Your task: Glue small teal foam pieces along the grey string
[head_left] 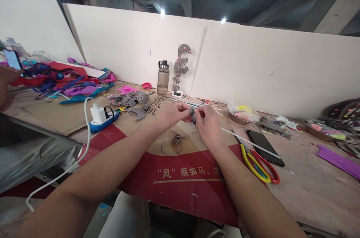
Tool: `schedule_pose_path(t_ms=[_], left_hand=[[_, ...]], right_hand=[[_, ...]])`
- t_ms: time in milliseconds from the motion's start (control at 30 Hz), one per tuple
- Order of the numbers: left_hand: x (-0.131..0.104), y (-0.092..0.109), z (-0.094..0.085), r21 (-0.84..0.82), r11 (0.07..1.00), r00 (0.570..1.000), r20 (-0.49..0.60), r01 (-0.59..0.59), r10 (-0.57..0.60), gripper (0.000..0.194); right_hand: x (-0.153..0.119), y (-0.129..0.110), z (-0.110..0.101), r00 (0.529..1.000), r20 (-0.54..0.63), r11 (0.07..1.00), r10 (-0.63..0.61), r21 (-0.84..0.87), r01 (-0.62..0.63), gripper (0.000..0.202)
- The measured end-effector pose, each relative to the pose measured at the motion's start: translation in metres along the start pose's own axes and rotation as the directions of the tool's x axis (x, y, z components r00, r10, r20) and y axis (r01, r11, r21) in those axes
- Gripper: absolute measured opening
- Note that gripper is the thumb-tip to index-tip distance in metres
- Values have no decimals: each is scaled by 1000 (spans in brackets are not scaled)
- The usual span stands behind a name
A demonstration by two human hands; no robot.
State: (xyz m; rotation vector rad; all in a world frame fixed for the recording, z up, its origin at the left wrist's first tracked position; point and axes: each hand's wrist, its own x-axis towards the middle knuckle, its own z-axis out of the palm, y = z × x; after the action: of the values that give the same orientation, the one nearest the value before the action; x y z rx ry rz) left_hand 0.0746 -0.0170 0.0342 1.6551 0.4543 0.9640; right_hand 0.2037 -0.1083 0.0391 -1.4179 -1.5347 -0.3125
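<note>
Close together over the cardboard, my left hand (177, 113) and my right hand (208, 126) pinch a small dark green piece (192, 111) between their fingertips. Its exact kind is too small to make out. A thin white strip (250, 142) runs right from beside my right hand, across a black phone (266, 147); whether the hand touches it is hidden. Below my hands lies a loose coil of thin grey cord (177, 139). Scissors with yellow and red handles (257, 163) rest to the right of my right forearm.
Left are a blue power strip (104, 122) with a white charger (98, 113), grey felt pieces (137, 113) and colourful fabric scraps (81, 86). A bottle (163, 80) and small clock (177, 94) stand behind. Another person's hand (8, 80) holds a phone at far left.
</note>
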Motion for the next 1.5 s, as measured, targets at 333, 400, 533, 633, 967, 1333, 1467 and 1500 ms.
schedule_pose_path(t_ms=[333, 400, 533, 633, 967, 1333, 1467, 1500], left_hand=[[-2, 3, 3, 67, 998, 997, -68, -22, 26, 9], [-2, 2, 3, 94, 995, 996, -75, -32, 39, 7], [-2, 1, 3, 151, 988, 995, -85, -46, 59, 6], [-3, 1, 4, 164, 985, 995, -78, -47, 61, 7], [-1, 0, -1, 46, 998, 994, 97, -52, 47, 19], [-2, 7, -9, 220, 975, 987, 160, -43, 8, 29], [-3, 7, -6, 274, 962, 991, 131, -9, -28, 17], [-2, 6, -6, 280, 960, 993, 109, 10, -42, 16]], right_hand=[[-1, -1, 2, 998, 53, 999, 40, 5, -41, 13], [-1, -2, 3, 998, 50, 999, 42, -2, -42, 13], [-1, -4, 3, 999, 29, 999, 30, -36, -29, 12], [-1, -5, 1, 1000, 16, 998, 27, -62, -26, 14], [5, 2, 0, 971, 99, 969, 217, 100, -226, 15], [7, 17, -1, 962, 235, 987, 140, 40, -154, 16], [4, 14, 1, 976, 217, 1000, 23, -12, -21, 11], [4, 13, 1, 976, 217, 1000, 12, -7, -11, 10]])
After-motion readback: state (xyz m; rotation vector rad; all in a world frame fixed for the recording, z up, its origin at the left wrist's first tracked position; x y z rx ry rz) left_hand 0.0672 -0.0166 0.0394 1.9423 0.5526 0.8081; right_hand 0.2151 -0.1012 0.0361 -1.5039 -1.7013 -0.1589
